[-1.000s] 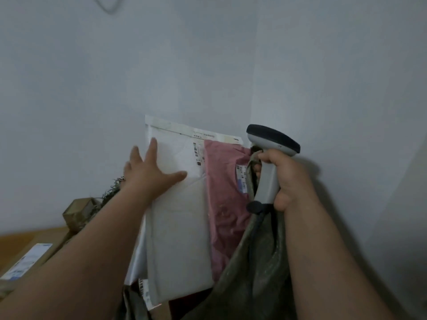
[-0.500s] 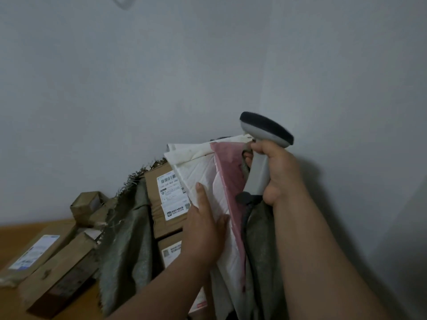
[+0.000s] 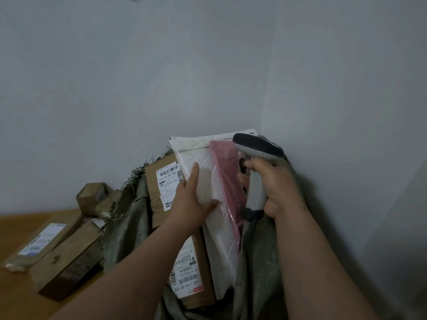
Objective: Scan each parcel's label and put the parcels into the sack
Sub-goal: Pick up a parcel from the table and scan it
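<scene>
Cardboard parcel [image 3: 161, 190] label: barcode, "A03-280".

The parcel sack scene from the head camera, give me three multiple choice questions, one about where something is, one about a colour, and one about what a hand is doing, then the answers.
1. Where does the pink mailer stand?
A. flat on the wooden floor
B. in the sack, between the white padded mailer and the scanner
C. on top of the small open box

2. What colour is the sack?
A. grey-green
B. bright blue
C. orange

3. What is the right hand doing?
A. lying flat on a box
B. hanging idle
C. gripping the scanner's handle

Answers:
1 B: the pink mailer stands upright against the white padded mailer, with the scanner at its other side.
2 A: the frayed woven cloth is dull grey-green.
3 C: its fingers wrap round the grey handle, while the left hand presses on the white mailer.
</scene>
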